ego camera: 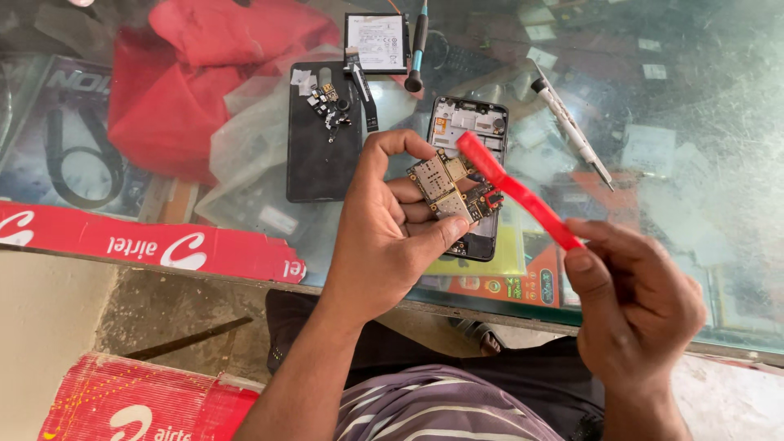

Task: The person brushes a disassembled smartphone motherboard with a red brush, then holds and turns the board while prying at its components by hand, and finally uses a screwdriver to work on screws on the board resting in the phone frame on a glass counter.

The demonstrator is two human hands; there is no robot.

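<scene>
I note my left hand (384, 237) pinching the small gold-and-green circuit board (445, 186) above the glass counter (686, 122), steadying it while my right hand (633, 302) grips the flat red plastic pry tool (516, 189) against it.

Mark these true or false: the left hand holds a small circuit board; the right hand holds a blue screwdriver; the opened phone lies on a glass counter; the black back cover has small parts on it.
1. The left hand holds a small gold-and-green circuit board. True.
2. The right hand holds a blue screwdriver. False: it holds a flat red plastic pry tool.
3. The opened black phone body lies on the glass counter. True.
4. The black rectangular back cover is bare. False: small loose parts sit on it.
</scene>
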